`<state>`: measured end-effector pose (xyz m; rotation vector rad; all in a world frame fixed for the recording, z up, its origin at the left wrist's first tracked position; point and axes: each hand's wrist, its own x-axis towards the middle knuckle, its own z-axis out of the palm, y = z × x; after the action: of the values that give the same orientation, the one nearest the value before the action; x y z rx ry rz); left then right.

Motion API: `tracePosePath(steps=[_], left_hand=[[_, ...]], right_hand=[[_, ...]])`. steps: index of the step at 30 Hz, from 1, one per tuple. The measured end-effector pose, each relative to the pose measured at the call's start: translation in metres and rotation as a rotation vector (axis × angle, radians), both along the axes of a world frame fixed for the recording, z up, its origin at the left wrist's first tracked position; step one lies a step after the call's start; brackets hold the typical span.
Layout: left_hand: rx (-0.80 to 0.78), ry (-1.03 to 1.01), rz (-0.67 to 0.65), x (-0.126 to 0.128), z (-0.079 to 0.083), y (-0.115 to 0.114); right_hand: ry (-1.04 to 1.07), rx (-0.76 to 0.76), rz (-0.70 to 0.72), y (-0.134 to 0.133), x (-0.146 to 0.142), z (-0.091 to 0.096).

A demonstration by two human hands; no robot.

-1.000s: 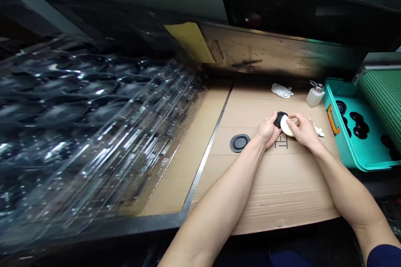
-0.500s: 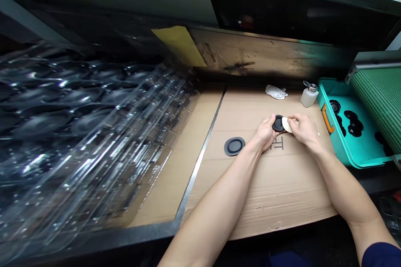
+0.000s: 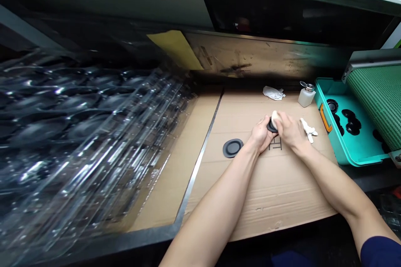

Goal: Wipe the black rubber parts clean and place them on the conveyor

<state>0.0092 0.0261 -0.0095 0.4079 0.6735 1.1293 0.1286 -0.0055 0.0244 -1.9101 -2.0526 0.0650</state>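
On the cardboard sheet (image 3: 278,192) covering the worktop, L hand (image 3: 260,134) held a black rubber disc (image 3: 271,126) just above a printed mark (image 3: 277,144), its fingers (image 3: 263,123) curled round the disc's edge and gripping it. R hand (image 3: 291,130) was close beside it, fingers (image 3: 282,119) closed on a white pad (image 3: 275,117) and pressing it to the disc's face. A 2nd black disc (image 3: 232,148) lay flat on the cardboard, just left of L hand. Crumpled white cloth (image 3: 308,129) lay just right of R hand, w/ a white wipe (image 3: 273,93) farther back, near a pump bottle (image 3: 306,96) w/ metal top. Further right sat a teal tray (image 3: 344,157) w/ orange handle (image 3: 325,117), holding more black discs (image 3: 353,127), next to a green ribbed mat (image 3: 379,100). Left of a metal strip (image 3: 200,162), stacked clear plastic trays (image 3: 78,133) showed blurred; navy sleeve (image 3: 379,252) at R arm.
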Motion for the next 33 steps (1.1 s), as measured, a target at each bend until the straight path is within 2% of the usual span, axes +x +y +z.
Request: tracePosePath(steps=[2, 6, 9, 13, 16, 20, 26, 30, 33], left_hand=[[-0.018, 0.018, 0.003, 0.0, -0.001, 0.001], [-0.014, 0.003, 0.042, 0.002, -0.002, 0.003], [-0.023, 0.033, 0.015, 0.003, -0.003, 0.003], [0.0, 0.024, 0.035, 0.003, -0.005, 0.003], [0.001, 0.035, 0.018, 0.003, -0.007, 0.003], [-0.005, 0.035, 0.046, 0.004, -0.007, 0.003], [-0.008, 0.039, -0.078, -0.002, 0.0, 0.001], [-0.02, 0.01, -0.117, -0.005, 0.003, 0.003], [-0.008, -0.009, -0.08, -0.004, 0.002, 0.004]], right_hand=[[-0.021, -0.011, -0.061, 0.001, -0.005, 0.0], [-0.058, -0.053, -0.029, -0.001, -0.005, -0.001], [-0.089, -0.051, -0.128, -0.002, -0.006, -0.003], [-0.128, -0.058, -0.088, -0.004, -0.011, -0.005], [-0.106, -0.058, -0.146, -0.006, -0.016, -0.005], [-0.038, -0.051, -0.099, -0.001, -0.012, -0.009], [0.315, 0.117, -0.285, 0.024, 0.032, -0.012], [0.426, 0.195, -0.221, 0.015, 0.037, -0.013], [0.401, 0.137, -0.106, 0.001, 0.024, -0.009]])
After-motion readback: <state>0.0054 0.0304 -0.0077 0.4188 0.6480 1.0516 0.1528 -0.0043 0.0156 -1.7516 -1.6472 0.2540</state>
